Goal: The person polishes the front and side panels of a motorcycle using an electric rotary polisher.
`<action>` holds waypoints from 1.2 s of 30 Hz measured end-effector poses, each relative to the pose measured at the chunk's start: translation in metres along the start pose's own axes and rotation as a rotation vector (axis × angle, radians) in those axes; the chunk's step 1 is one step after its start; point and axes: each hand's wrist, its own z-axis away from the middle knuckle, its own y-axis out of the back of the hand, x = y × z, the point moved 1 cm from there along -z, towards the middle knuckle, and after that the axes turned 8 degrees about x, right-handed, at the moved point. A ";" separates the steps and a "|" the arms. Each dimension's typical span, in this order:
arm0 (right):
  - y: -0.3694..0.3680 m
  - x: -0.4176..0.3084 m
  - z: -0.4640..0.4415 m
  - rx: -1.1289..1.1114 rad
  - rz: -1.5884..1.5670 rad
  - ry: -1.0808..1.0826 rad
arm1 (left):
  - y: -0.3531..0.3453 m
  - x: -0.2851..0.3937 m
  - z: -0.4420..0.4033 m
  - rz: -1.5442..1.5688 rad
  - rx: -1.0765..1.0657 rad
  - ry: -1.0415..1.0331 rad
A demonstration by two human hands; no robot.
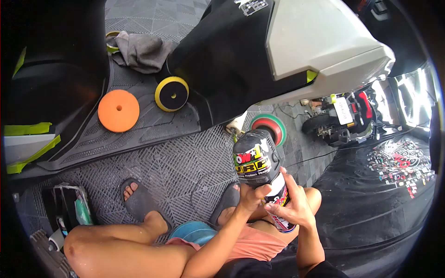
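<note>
A black polisher (254, 160), its body covered in bright stickers, is held at a slant above my lap. My left hand (250, 199) is closed against its near side. On the other side my right hand (293, 204) grips the sticker-covered lower body, thumb across it. A round green and red pad (279, 126) shows behind the polisher's head; whether it is attached cannot be made out. On the scooter's footboard (153, 127) lie an orange foam pad (118, 118) and a yellow-rimmed pad (162, 103) with a black face.
A grey cloth (139, 51) lies at the footboard's far side. White and black scooter panels (320, 41) rise ahead, with green tape on some edges. Partly stripped machinery (340, 116) stands at right, beside a black cover (371, 204). A cable (320, 156) crosses the tiled floor (162, 162).
</note>
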 end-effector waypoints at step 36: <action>-0.070 0.015 -0.030 0.105 0.389 -0.116 | 0.058 0.006 -0.046 0.119 0.079 0.123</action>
